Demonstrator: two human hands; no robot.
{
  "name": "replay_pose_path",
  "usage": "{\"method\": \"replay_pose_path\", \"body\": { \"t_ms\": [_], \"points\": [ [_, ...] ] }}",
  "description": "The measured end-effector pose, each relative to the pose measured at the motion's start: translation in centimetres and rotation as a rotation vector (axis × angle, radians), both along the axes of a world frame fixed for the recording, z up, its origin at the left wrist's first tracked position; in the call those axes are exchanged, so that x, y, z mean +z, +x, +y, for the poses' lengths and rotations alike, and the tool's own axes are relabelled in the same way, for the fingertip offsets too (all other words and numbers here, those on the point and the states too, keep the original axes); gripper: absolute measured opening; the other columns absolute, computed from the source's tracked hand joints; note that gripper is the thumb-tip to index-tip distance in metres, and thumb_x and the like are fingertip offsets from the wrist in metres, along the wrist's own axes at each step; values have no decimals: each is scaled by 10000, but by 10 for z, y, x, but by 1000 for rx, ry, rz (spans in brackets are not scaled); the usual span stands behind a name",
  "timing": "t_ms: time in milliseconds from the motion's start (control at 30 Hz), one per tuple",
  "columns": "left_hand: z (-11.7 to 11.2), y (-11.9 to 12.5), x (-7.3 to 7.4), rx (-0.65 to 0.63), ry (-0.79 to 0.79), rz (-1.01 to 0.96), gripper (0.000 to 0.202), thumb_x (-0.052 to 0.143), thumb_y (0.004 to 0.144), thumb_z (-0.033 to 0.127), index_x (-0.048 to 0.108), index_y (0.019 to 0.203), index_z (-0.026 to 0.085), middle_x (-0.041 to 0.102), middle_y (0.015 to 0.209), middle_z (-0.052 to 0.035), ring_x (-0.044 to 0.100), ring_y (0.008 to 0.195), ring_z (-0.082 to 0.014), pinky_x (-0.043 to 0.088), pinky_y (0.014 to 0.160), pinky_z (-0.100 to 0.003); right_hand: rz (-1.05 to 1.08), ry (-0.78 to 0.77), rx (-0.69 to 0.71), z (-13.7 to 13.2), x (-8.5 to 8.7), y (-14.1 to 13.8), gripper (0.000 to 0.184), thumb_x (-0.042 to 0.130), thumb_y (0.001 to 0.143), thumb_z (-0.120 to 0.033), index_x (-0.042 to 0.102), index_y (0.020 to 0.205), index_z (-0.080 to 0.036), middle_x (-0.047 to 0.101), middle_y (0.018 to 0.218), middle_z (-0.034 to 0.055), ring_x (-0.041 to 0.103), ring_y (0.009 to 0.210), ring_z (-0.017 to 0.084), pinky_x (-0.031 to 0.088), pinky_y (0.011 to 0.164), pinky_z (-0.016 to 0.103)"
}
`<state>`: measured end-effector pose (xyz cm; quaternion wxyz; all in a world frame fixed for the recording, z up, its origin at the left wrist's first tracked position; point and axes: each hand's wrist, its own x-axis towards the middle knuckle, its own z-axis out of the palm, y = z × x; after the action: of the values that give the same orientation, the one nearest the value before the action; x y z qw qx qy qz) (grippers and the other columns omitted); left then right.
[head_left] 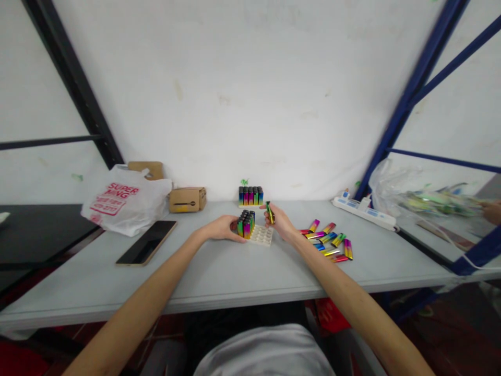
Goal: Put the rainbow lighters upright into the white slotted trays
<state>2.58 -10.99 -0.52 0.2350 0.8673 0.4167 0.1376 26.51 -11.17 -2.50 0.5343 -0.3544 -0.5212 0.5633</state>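
A pale tray with round holes [263,236] lies on the table in front of me. Several shiny rainbow-coloured lighters [246,224] stand upright in its left part, while the holes at the right hold none. My left hand [225,228] is wrapped around the left end of the tray and its lighters. Just above the tray's right side, my right hand [278,219] grips one lighter [270,213], tilted, between thumb and fingers. Loose lighters [331,240] lie in a pile to the right, partly behind my right forearm.
Another filled set of lighters [251,196] stands against the wall. At left are a phone [147,243], a cardboard box [188,199] and a white plastic bag [125,201]. A power strip [366,213] lies at right. Beyond the blue frame, another person's hand [491,212] shows.
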Motion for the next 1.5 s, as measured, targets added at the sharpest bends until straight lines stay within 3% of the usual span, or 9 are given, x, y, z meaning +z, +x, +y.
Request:
{"method": "replay_pose_path", "body": {
  "t_ms": [167, 333, 433, 567, 867, 1167, 1500],
  "points": [
    [-4, 2, 3, 8, 1, 0, 661, 754, 618, 688, 685, 994, 149, 600, 757, 2, 504, 676, -176, 326, 583, -261, -172, 220, -114, 10, -9, 5, 420, 634, 805, -605, 536, 923, -214, 654, 743, -8, 627, 693, 151, 504, 678, 283],
    [-4, 1, 2, 6, -6, -19, 677, 762, 609, 679, 681, 1034, 158, 604, 768, 4, 500, 680, -175, 328, 590, -261, -378, 389, -166, 10, -15, 11, 337, 538, 912, -555, 456, 1017, -246, 766, 929, 60, 718, 866, 199, 531, 826, 360],
    [-3, 1, 0, 5, -11, -35, 673, 759, 611, 670, 680, 1042, 159, 622, 794, -2, 511, 695, -179, 326, 597, -262, -544, 454, -189, 7, -17, 9, 290, 524, 933, -509, 453, 1047, -252, 769, 994, 70, 729, 875, 217, 538, 785, 352],
    [0, 0, -3, 9, 11, -13, 655, 758, 601, 672, 680, 998, 157, 621, 790, -3, 515, 698, -181, 328, 600, -264, -736, 499, -206, 5, -17, 5, 268, 520, 943, -442, 458, 1109, -242, 767, 893, 49, 721, 787, 229, 516, 738, 339],
    [1, -1, -4, 19, 14, -11, 650, 762, 595, 669, 681, 993, 162, 621, 785, -5, 527, 700, -189, 345, 598, -266, -639, 531, -152, 1, -17, 2, 272, 544, 935, -429, 465, 1118, -244, 697, 776, -5, 650, 676, 189, 438, 642, 262],
    [-3, 2, 0, 6, 7, -14, 647, 759, 620, 655, 676, 1020, 152, 625, 798, -10, 519, 701, -184, 349, 612, -264, -647, 552, -106, 5, -19, -2, 266, 530, 943, -411, 464, 1139, -242, 663, 799, -6, 627, 698, 180, 430, 654, 258],
    [-6, 3, 3, 25, -1, 11, 667, 757, 611, 673, 676, 1025, 156, 631, 798, -14, 531, 719, -197, 344, 613, -267, -779, 619, -53, 8, -14, 9, 226, 534, 953, -387, 488, 1122, -243, 595, 675, -41, 587, 616, 168, 401, 614, 243]
  ]
}}
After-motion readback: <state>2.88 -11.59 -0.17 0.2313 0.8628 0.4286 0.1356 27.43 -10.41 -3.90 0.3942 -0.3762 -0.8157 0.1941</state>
